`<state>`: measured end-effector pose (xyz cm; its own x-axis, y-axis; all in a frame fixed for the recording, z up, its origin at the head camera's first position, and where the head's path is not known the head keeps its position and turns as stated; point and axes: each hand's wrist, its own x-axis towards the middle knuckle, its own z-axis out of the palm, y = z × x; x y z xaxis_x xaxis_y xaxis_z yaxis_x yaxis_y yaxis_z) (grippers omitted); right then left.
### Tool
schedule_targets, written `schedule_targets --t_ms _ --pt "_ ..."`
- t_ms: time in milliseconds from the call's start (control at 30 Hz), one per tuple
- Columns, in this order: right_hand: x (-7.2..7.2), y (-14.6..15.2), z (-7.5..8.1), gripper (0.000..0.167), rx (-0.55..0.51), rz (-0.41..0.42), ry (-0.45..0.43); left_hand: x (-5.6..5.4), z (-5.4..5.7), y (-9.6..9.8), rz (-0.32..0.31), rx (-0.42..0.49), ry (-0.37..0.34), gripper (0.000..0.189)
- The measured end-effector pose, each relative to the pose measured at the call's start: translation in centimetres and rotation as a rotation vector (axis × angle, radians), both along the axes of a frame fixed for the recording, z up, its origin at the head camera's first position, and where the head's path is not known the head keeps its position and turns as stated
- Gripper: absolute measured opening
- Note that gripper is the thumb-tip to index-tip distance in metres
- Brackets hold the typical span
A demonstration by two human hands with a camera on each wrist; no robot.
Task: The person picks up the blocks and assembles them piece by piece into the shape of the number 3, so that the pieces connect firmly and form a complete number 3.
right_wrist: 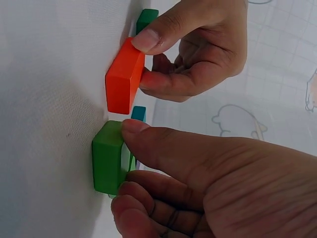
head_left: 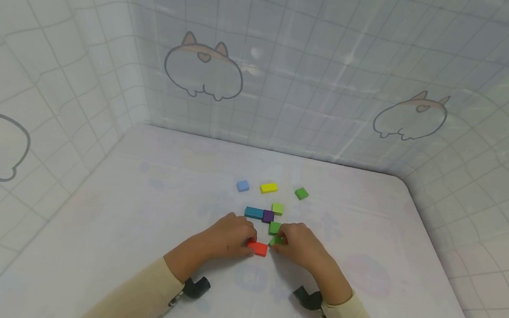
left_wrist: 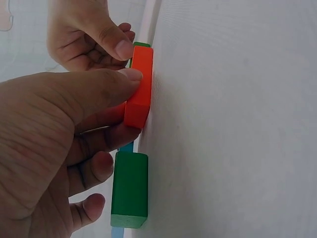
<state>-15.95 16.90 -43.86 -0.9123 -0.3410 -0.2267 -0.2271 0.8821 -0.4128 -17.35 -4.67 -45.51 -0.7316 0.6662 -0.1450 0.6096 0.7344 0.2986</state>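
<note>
My left hand [head_left: 231, 236] pinches a red rectangular block [head_left: 259, 249] between thumb and fingers, low over the white surface. Just to its right, my right hand [head_left: 302, 247] holds a green block [right_wrist: 108, 157] by its edge with thumb and forefinger. A second green block [head_left: 274, 228] lies just beyond the held one. Behind that are a purple block [head_left: 268, 216], a teal block [head_left: 253, 212] touching its left side, and a lime block [head_left: 277, 209]. The left wrist view also shows a dark green block [left_wrist: 130, 188] beside the left fingers; the left hand hides it in the head view.
Farther back on the table [head_left: 170, 173] lie a light blue block [head_left: 243, 186], a yellow block [head_left: 268, 188] and another green block [head_left: 302, 193], spaced apart. A tiled-pattern curtain [head_left: 285, 83] with cartoon animals encloses the back and sides.
</note>
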Motion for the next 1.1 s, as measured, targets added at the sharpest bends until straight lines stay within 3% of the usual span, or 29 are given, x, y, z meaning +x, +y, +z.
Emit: schedule_targets --t_ms 1100 --pt "0.17 -0.12 0.09 0.024 -0.037 0.018 0.012 0.03 -0.34 -0.18 -0.009 0.004 0.018 0.029"
